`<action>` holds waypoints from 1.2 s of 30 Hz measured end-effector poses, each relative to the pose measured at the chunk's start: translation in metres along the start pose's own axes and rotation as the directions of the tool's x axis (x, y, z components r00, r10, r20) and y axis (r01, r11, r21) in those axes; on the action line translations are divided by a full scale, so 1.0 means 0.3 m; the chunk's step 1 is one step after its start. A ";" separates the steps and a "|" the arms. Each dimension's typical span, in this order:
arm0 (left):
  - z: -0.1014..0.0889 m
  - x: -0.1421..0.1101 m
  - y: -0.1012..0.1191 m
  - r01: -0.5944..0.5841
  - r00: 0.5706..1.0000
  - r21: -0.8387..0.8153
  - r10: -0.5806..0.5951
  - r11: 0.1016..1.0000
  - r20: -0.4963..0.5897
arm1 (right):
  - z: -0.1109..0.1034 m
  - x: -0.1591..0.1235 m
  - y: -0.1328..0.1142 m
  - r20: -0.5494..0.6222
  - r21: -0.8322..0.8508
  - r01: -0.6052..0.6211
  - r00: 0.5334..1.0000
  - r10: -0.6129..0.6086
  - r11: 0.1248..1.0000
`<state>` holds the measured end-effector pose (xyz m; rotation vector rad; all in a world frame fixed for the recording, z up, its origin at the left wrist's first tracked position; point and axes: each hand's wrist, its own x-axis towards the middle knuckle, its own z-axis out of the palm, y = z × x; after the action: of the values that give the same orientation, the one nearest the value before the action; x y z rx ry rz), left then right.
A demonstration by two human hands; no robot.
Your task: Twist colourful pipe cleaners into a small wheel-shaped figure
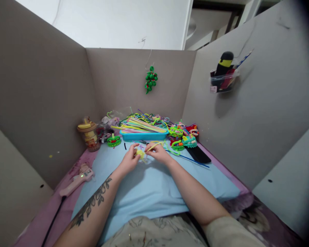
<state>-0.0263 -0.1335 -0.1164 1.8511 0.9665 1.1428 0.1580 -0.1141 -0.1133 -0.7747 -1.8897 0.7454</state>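
Between my hands, over the blue cloth (154, 192), is a small pale-yellow piece bent from fuzzy pipe cleaner (140, 154). My left hand (130, 157) pinches its left side between thumb and fingers. My right hand (158, 152) closes its fingertips on a yellow pipe cleaner strand (151, 147) at the piece's right side. Whether that strand is joined to the piece I cannot tell. Purple and other thin strands lie just behind my fingers. A blue tray (144, 136) heaped with long pipe cleaners (141, 124) in many colours stands beyond both hands.
At left are a pink glue gun (78, 180) with a black cord and a lidded cup (89, 137). A green figure (114, 140) sits left of the tray. Several colourful figures (179, 137) and a black flat object (198, 154) lie right. Grey panels (139, 68) enclose the table.
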 end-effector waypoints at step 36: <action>-0.021 -0.001 0.014 -0.008 0.975 0.467 0.111 0.884 -0.193 | 0.044 0.001 0.048 -0.418 -0.386 -0.038 0.898 -0.138 0.922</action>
<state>-0.0312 -0.1343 -0.1108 2.1729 1.4160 1.2459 0.1488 -0.1071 -0.1293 -1.0366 -1.6422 0.1305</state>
